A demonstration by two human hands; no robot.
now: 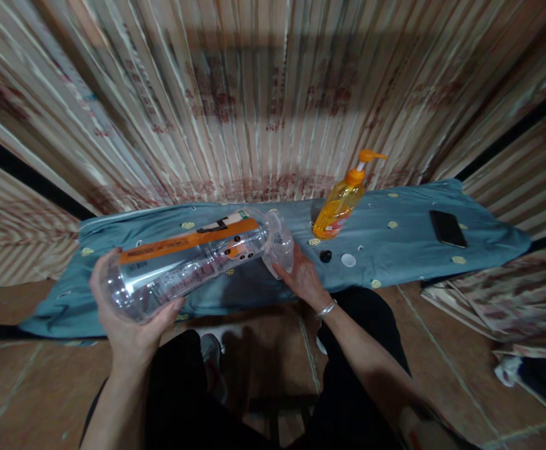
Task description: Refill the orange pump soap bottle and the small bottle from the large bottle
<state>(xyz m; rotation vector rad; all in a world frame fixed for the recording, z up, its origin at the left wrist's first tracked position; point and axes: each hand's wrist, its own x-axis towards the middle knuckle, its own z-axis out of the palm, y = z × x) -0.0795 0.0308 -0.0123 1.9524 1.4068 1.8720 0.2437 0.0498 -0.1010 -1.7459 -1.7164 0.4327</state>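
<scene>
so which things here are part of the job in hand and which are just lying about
Part of the job:
large clear bottle, in the left hand
clear plastic piece at its end, in the right hand

Seemingly lying about:
orange pump bottle
small black piece and white disc, possibly related
dark phone-like slab

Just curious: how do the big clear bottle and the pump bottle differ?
The left hand holds the clear bottle tipped sideways; the pump bottle stands on the cloth. The clear bottle looks larger than the pump bottle. The clear bottle looks mostly colourless, the pump bottle yellow. Both are transparent.
</scene>
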